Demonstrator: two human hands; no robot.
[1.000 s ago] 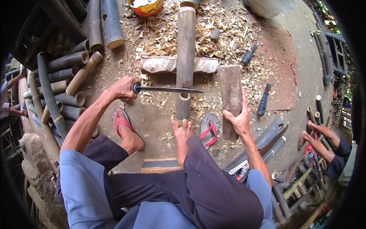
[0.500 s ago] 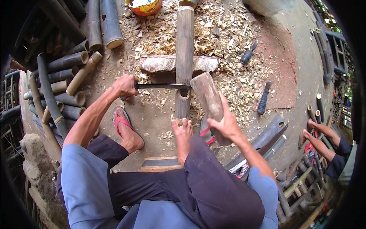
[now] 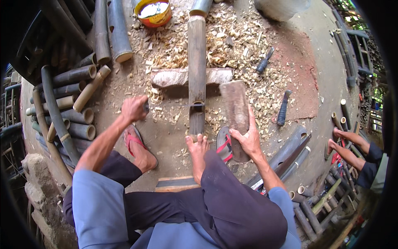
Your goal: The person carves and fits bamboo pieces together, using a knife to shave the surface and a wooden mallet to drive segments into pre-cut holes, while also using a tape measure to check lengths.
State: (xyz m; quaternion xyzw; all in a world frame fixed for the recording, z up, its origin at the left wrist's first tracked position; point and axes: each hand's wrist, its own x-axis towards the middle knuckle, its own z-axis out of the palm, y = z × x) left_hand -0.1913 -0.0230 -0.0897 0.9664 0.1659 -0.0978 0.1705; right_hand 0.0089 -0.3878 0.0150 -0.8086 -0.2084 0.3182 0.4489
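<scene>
My left hand point(image 3: 134, 108) is closed round the handle of a long knife point(image 3: 174, 104). Its blade shows nearly edge-on, a thin line reaching across a bamboo pole point(image 3: 197, 54) at a cut notch. To the right of the pole, my right hand point(image 3: 248, 139) grips a flat wooden block point(image 3: 236, 106), held upright and apart from the blade. The pole rests across a pale log point(image 3: 172, 78), and my bare foot point(image 3: 198, 145) is at its near end.
Wood chips point(image 3: 174, 45) cover the ground around the log. Two dark-handled tools point(image 3: 284, 108) lie to the right. Bamboo pieces point(image 3: 78, 110) are stacked at left. A yellow-red bowl point(image 3: 154, 13) stands at the far side. Another person's legs point(image 3: 352, 147) show at right.
The wooden block has moved right, away from the knife and pole. The blade has turned from showing its flat side to nearly edge-on, now at the notch. The view has shifted slightly.
</scene>
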